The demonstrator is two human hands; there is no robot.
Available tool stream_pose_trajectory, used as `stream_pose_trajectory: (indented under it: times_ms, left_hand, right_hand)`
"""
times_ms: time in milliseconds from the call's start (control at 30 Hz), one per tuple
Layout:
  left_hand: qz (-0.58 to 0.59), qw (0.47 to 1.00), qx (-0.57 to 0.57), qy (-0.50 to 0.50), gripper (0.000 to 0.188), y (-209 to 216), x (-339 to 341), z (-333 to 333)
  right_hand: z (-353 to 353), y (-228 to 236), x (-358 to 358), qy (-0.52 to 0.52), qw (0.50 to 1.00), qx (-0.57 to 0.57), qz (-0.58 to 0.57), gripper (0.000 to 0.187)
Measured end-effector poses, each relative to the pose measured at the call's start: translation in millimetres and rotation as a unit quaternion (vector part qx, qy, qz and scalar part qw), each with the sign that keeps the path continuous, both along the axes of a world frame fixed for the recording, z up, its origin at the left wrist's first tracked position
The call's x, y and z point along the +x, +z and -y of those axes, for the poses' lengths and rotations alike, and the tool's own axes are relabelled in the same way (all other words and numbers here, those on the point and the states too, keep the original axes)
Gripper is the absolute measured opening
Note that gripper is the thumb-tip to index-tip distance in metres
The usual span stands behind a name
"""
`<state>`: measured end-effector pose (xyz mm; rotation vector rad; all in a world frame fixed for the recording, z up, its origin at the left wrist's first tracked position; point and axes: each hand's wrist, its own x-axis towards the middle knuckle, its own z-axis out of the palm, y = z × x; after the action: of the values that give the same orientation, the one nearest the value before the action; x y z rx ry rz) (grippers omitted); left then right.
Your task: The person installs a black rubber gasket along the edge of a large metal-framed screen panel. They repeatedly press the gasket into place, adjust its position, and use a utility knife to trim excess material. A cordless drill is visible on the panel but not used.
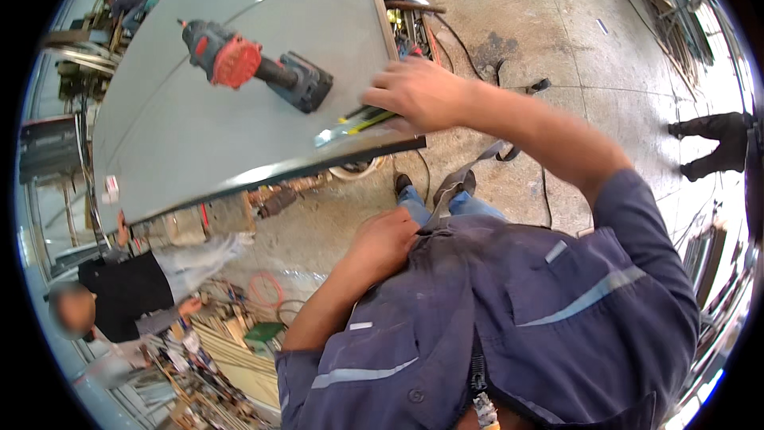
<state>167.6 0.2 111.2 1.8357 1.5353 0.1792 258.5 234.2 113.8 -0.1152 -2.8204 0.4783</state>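
Note:
My right hand (418,94), smeared by motion, is over the near right corner of a grey-topped table (183,131). Just below its fingers lies a slim yellow-and-black tool (368,120), its kind too blurred to tell. A shiny, pale bluish piece (328,135) lies at the tool's left end. Whether the fingers touch the tool I cannot make out. Farther left on the tabletop, a red-and-dark-grey cordless drill (239,62) lies on its side, its battery toward my right hand. My left hand (386,243) is against my waist at the jacket's hem, its fingertips hidden.
A person in a black top (127,295) is at the table's far left. Another person's dark-clad legs (720,139) show at the far right. Cables (458,44) and a strap (509,151) lie on the concrete floor. A white bucket (356,169) stands beneath the table edge.

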Motion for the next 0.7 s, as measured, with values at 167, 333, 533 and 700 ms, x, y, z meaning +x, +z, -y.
stream_pose_trajectory:
  times_ms: [167, 333, 533, 700]
  left_hand:
    - [-0.083, 0.990, 0.080, 0.082, 0.011, 35.7, 19.7, 31.3]
    - [-0.054, 0.980, 0.148, 0.118, 0.017, 58.9, 21.4, 44.4]
    - [-0.024, 0.956, 0.285, 0.065, 0.017, 100.6, -6.8, 43.2]
    - [-0.168, 0.778, 0.594, 0.115, 0.033, 181.6, -112.1, 89.4]
  right_hand:
    - [0.7, -9.0, -60.3, 0.032, 0.999, 0.036, 0.006, 0.043]
    - [7.7, -23.8, -26.4, -0.035, 0.990, -0.011, -0.138, 0.047]
    - [113.3, -19.8, 81.7, 0.131, 0.858, -0.495, -0.042, 0.055]
    - [147.2, -85.7, 133.4, -0.078, 0.935, -0.343, 0.039, 0.054]
